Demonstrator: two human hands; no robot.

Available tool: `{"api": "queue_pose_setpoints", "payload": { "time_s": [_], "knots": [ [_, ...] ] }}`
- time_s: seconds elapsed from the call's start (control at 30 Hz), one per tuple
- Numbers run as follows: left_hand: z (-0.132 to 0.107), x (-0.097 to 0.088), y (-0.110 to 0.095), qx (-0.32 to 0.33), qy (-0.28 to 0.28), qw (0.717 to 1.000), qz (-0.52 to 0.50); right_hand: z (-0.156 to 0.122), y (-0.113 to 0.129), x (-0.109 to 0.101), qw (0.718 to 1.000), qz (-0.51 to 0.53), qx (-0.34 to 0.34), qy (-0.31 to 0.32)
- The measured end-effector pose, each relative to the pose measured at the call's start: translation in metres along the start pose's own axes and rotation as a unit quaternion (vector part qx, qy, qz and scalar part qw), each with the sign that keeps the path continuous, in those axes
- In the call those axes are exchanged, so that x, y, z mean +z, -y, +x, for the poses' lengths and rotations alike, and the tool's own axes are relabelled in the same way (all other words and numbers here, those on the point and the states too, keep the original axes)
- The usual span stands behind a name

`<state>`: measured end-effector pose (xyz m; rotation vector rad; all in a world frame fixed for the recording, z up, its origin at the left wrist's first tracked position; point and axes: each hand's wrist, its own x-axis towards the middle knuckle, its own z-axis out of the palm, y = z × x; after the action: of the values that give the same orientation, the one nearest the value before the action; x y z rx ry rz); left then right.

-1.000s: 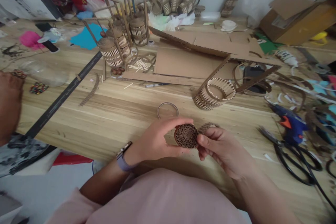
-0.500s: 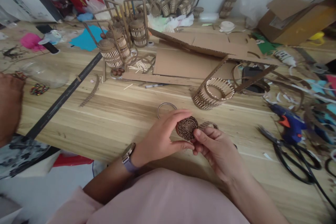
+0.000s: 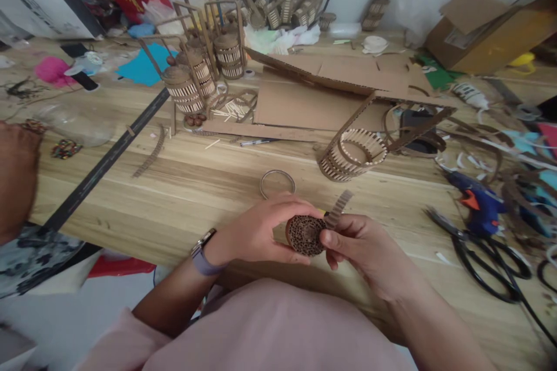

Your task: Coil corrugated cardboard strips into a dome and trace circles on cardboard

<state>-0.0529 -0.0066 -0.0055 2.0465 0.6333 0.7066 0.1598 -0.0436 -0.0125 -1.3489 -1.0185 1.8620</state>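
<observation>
Between my hands is a round coil of brown corrugated cardboard (image 3: pixel 306 236), its honeycomb face turned up toward me. My left hand (image 3: pixel 265 229) curves around its left side, thumb below and fingers above. At its right edge my right hand (image 3: pixel 359 246) pinches the rim, where a loose end of corrugated strip (image 3: pixel 339 208) sticks up past the fingers. A thin ring (image 3: pixel 277 184) lies on the table just beyond my left hand. Farther off, a small basket of light sticks and brown bands (image 3: pixel 353 155) stands with a tall square handle leaning right.
To the right lie black-handled scissors (image 3: pixel 478 261) and a blue glue gun (image 3: pixel 481 203). Flat cardboard (image 3: pixel 300 101) lies behind, with finished lidded baskets (image 3: pixel 185 90) left of it. Another person's hand (image 3: pixel 17 179) rests at the far left, near beads (image 3: pixel 66 149).
Both hands have lowered slightly toward me with the coil. The strip's loose end now stands up beyond my right fingers, and more of the ring shows.
</observation>
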Motion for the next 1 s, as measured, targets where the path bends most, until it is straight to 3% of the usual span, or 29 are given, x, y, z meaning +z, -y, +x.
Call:
{"api": "queue_pose_setpoints", "payload": {
  "time_s": [0.13, 0.27, 0.43, 0.57, 0.83, 0.9, 1.0],
  "knots": [
    [-0.001, 0.000, 0.003, 0.005, 0.007, 1.000, -0.010, 0.003, 0.001, 0.004, 0.999, 0.046, 0.007, -0.022],
    [-0.003, 0.013, 0.006, -0.023, -0.058, 0.998, -0.022, 0.008, 0.000, 0.017, 0.990, 0.124, 0.008, -0.069],
    [-0.004, 0.031, 0.005, -0.031, -0.113, 0.992, -0.036, 0.009, -0.003, 0.028, 0.984, 0.159, 0.023, -0.080],
    [-0.004, 0.029, 0.006, -0.051, -0.091, 0.993, -0.062, 0.007, -0.002, 0.025, 0.983, 0.164, 0.031, -0.074],
    [-0.004, 0.010, 0.008, -0.060, 0.019, 0.994, -0.088, 0.007, 0.001, 0.019, 0.986, 0.154, 0.041, -0.052],
    [-0.003, 0.011, 0.007, -0.045, 0.005, 0.997, -0.068, 0.008, 0.001, 0.020, 0.985, 0.157, 0.033, -0.061],
    [-0.003, 0.020, 0.004, -0.026, -0.072, 0.996, -0.039, 0.008, 0.000, 0.023, 0.983, 0.164, 0.018, -0.076]
  ]
}}
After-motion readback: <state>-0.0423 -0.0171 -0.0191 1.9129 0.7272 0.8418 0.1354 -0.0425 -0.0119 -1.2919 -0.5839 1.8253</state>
